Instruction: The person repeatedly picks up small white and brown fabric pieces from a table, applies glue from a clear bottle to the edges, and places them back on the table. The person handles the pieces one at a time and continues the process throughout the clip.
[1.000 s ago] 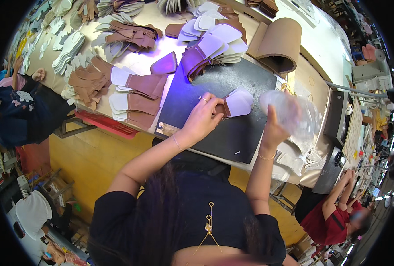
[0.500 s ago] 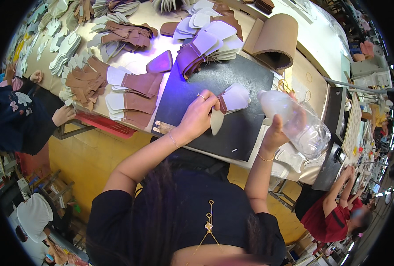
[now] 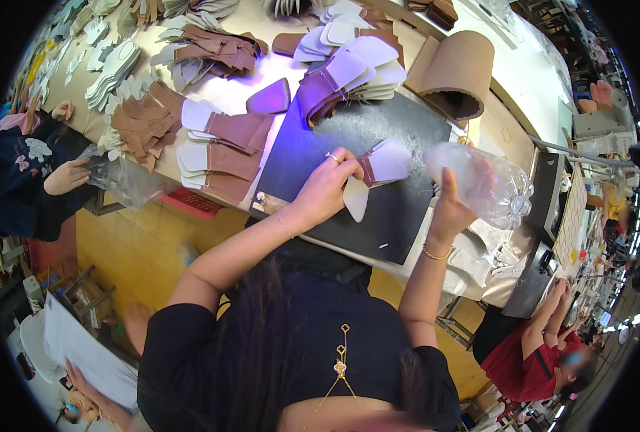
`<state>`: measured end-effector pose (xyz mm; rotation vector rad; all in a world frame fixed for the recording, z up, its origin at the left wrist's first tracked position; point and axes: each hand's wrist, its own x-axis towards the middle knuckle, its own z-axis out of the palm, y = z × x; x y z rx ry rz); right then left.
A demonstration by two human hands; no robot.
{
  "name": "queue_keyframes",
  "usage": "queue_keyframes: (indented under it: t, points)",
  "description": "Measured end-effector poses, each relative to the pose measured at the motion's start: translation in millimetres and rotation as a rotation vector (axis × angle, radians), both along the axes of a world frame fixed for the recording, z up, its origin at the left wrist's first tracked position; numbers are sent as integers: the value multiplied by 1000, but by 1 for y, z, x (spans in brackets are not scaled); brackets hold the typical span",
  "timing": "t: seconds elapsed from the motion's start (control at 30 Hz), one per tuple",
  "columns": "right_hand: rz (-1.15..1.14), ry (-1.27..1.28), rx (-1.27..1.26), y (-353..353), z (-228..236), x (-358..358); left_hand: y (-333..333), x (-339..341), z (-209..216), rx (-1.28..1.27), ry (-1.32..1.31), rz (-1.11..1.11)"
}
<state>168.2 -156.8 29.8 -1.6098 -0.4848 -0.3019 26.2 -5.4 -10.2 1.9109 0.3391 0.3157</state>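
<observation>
Care helps as our left hand (image 3: 327, 189) pinches a small pale flap with a rounded tip (image 3: 356, 199) and touches the brown end of a flat white-and-brown piece (image 3: 390, 161), both over the flat black board (image 3: 399, 223). Our right hand (image 3: 455, 214) grasps a clear plastic bottle (image 3: 503, 193) by the board's right edge; we should hold it gently so it doesn't squash, and press lightly so nothing creases.
</observation>
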Motion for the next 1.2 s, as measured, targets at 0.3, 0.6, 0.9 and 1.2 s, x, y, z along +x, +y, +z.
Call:
queue_keyframes:
  t: [0.3, 0.6, 0.9, 1.2]
  points:
    - [65, -32, -777, 28, 14, -3, 3, 3, -18, 25, -170, -14]
    - [314, -187, -505, 33, -3, -30, -4, 2, -26, 24, -165, -1]
    - [97, -248, -426, 12, 13, -17, -1, 4, -24, 21, -176, 2]
    - [-9, -239, -621, -25, -27, -5, -3, 1, -23, 9, -161, 15]
